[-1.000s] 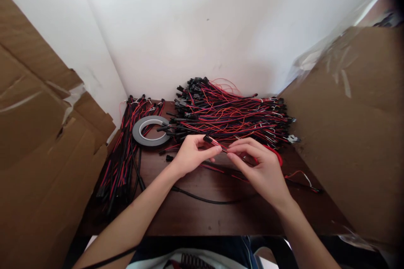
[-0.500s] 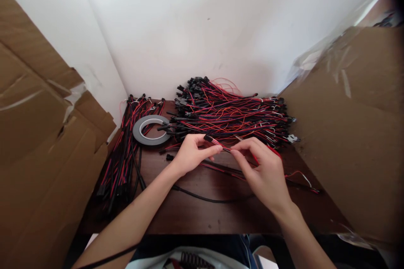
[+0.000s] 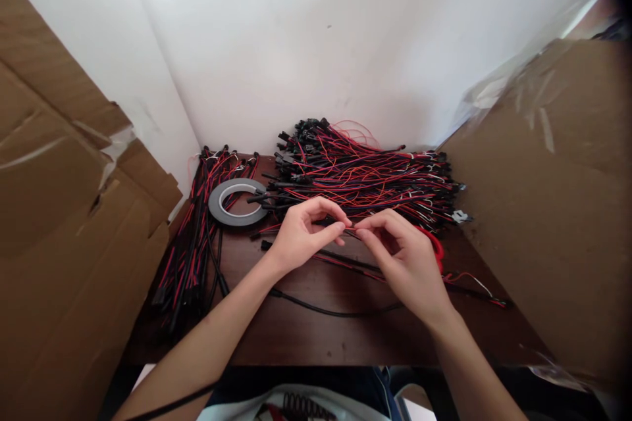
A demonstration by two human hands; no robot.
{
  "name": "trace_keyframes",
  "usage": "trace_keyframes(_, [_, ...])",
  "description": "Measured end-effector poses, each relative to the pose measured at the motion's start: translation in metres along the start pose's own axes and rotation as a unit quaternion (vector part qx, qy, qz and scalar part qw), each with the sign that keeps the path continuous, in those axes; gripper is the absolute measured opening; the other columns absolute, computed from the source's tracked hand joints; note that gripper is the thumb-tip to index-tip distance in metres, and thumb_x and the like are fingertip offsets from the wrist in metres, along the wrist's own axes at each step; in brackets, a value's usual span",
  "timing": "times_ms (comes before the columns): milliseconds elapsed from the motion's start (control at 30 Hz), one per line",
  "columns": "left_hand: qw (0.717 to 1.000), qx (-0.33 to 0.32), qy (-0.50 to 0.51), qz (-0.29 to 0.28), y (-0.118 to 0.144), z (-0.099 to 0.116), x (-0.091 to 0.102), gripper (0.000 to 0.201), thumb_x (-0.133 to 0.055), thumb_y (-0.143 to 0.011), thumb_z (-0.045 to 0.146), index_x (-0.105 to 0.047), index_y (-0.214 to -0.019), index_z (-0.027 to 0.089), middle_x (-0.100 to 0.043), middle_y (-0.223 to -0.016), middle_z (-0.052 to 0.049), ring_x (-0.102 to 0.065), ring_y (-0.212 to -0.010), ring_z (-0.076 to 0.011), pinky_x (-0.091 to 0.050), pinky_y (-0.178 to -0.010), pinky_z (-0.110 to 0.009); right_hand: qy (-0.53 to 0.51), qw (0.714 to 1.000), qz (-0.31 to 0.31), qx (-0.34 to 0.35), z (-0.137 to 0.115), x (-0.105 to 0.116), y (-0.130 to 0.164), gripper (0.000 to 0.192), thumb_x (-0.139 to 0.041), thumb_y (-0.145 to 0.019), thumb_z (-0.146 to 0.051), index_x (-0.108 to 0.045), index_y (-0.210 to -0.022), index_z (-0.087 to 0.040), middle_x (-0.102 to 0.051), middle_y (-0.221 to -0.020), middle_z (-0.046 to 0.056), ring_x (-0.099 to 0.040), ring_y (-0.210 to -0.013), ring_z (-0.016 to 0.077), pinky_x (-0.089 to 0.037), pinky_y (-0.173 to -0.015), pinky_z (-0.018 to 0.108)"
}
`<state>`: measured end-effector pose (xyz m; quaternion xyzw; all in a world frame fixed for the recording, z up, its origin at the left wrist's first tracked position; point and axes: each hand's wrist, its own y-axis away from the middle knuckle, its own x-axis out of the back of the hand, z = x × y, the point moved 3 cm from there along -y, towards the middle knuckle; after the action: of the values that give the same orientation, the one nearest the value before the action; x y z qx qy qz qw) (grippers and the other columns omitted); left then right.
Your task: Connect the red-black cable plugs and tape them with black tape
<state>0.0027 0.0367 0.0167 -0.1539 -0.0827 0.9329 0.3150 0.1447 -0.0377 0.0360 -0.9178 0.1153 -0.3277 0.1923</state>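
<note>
My left hand (image 3: 309,235) is closed in a pinch on a thin red wire (image 3: 351,229) above the middle of the table. Just to its right, my right hand (image 3: 407,263) pinches the same wire, fingertips almost touching those of the left. Most of the wire is hidden by my fingers. Below both hands lies a black-and-red wire lead (image 3: 363,270), with a black connector (image 3: 266,245) at the left. A red curved handle (image 3: 437,247) shows partly behind my right hand.
A large pile of red and black wire harnesses (image 3: 360,174) lies against the wall. More harnesses (image 3: 190,256) lie left, beside a grey tape roll (image 3: 220,212). Cardboard walls (image 3: 553,197) flank the dark wooden table (image 3: 316,342). A black cable (image 3: 326,311) crosses the front.
My left fingers have shifted along the wire, and the black connector end above them no longer shows. My right hand has moved slightly left, uncovering more of the red handle.
</note>
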Motion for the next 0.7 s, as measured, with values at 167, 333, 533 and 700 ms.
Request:
trace_keyframes(167, [0.996,-0.003,-0.084,-0.007,0.0034,-0.0024,0.0008,0.008,-0.064,-0.078,0.014,-0.063,-0.086,0.011,-0.065,-0.089,-0.004,-0.067,-0.07,-0.0108,-0.061,-0.066,-0.023,-0.008,1.0,0.019,-0.02,0.0029,0.0004,-0.0004,0.009,-0.055,-0.093,-0.024,-0.062,-0.088,-0.02,-0.063,-0.085,0.003,-0.059,-0.077,0.0163,-0.045,-0.066,0.029])
trace_keyframes(333, [0.995,0.018,-0.102,0.009,0.0036,-0.0058,0.0026,0.011,-0.065,-0.077,0.016,-0.064,-0.087,0.012,-0.067,-0.086,-0.004,-0.071,-0.069,-0.0135,-0.06,-0.065,-0.021,0.025,0.999,0.018,0.01,-0.0009,0.0012,-0.0026,0.009,-0.055,-0.092,-0.024,-0.062,-0.088,-0.02,-0.061,-0.082,0.003,-0.055,-0.07,0.0157,-0.043,-0.06,0.029])
trace_keyframes(533, [0.995,0.04,-0.089,0.004,0.0042,-0.0085,0.0012,0.011,-0.066,-0.076,0.016,-0.065,-0.086,0.012,-0.068,-0.083,-0.003,-0.071,-0.068,-0.0131,-0.059,-0.062,-0.018,0.041,0.998,-0.016,0.053,-0.005,-0.0006,-0.005,0.007,-0.057,-0.09,-0.018,-0.063,-0.087,-0.02,-0.058,-0.082,0.003,-0.056,-0.072,0.0157,-0.045,-0.064,0.029])
trace_keyframes(700, [0.995,0.032,-0.099,0.004,0.0048,-0.0078,0.0008,0.012,-0.066,-0.076,0.016,-0.065,-0.087,0.012,-0.067,-0.083,-0.003,-0.07,-0.067,-0.012,-0.058,-0.062,-0.018,0.061,0.995,-0.026,0.074,-0.0048,-0.0004,-0.0047,0.009,-0.054,-0.091,-0.017,-0.063,-0.09,-0.019,-0.056,-0.083,0.003,-0.057,-0.073,0.0156,-0.047,-0.066,0.029])
